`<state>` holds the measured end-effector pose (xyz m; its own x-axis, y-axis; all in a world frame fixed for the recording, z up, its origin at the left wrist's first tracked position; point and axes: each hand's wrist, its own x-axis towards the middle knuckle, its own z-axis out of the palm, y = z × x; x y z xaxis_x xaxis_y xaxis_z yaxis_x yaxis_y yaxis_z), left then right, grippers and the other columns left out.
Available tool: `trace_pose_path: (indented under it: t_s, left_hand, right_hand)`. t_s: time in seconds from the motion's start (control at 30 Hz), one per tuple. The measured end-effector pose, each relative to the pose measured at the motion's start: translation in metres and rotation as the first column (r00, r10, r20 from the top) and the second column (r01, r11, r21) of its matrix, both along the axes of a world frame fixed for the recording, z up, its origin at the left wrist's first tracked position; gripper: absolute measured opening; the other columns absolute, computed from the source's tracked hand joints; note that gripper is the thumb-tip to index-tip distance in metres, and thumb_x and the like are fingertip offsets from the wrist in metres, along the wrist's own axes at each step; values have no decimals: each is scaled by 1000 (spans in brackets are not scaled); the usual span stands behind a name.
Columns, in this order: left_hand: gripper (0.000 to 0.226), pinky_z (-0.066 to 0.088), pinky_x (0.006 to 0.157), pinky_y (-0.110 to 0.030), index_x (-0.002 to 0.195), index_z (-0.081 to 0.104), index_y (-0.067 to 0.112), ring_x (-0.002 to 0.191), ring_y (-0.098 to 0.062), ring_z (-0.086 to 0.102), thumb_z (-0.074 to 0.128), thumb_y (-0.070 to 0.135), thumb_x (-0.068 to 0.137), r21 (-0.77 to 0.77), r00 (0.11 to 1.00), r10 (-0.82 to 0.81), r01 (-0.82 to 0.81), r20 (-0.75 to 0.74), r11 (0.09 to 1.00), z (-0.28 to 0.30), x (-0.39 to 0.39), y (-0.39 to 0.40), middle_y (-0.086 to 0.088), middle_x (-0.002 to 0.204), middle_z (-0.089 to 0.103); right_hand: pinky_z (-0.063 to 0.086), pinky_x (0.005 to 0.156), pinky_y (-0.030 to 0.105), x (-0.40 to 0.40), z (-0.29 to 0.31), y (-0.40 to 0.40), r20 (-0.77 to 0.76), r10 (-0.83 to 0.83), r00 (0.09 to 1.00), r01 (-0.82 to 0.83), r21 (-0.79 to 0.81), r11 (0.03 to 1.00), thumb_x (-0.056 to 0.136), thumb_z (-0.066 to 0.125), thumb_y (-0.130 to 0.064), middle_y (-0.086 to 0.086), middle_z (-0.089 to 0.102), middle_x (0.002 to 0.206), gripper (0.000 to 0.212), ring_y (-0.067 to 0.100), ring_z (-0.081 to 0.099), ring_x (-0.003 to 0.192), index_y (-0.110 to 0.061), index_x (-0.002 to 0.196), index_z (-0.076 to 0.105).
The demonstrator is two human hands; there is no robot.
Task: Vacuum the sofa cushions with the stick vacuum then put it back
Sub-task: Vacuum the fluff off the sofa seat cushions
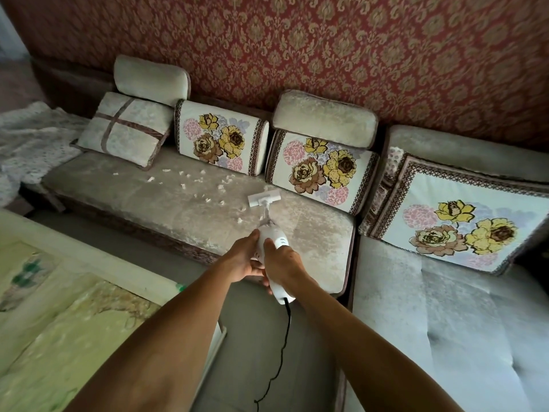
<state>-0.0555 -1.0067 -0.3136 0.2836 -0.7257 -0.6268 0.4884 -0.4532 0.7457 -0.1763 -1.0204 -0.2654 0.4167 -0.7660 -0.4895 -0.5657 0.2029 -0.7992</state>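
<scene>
A white stick vacuum (274, 242) points away from me over the beige sofa seat cushion (178, 197). Its flat brush head (264, 199) rests on the cushion near the floral back cushions. My left hand (242, 258) grips the vacuum's body from the left side. Just to the right, my right hand (283, 264) grips the handle. A black power cord (285, 346) hangs from the handle's rear end down to the floor. Several small white scraps (205, 185) lie scattered on the cushion, left of the brush head.
Floral back cushions (323, 171) and plain bolsters line the red patterned wall. A loose pillow (124, 129) leans at the sofa's left end. A second sofa section (445, 322) stands at right. A low table with a pale green top (74, 322) is at lower left.
</scene>
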Motion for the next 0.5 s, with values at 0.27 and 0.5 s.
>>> trace_pose_path:
  t_s: [0.27,0.5]
  left_hand:
    - [52,45,101,-61,130,52,5,112,-44,59,43,48,102,30,1000,-20,20,3,999,-10,23,-28,-26,129,55]
    - [60,41,106,-61,139,49,4,113,-43,58,42,51,102,25,999,-38,38,3,999,-13,43,-58,-26,134,54]
  right_hand:
    - [47,47,25,19,-6,-25,17,18,1000,-18,22,1000,104,37,-42,5,55,70,36,19,55,52,-10,98,51]
    - [49,52,28,37,-12,-58,39,28,999,-29,28,999,104,37,-42,6,56,71,38,20,56,56,-8,97,51]
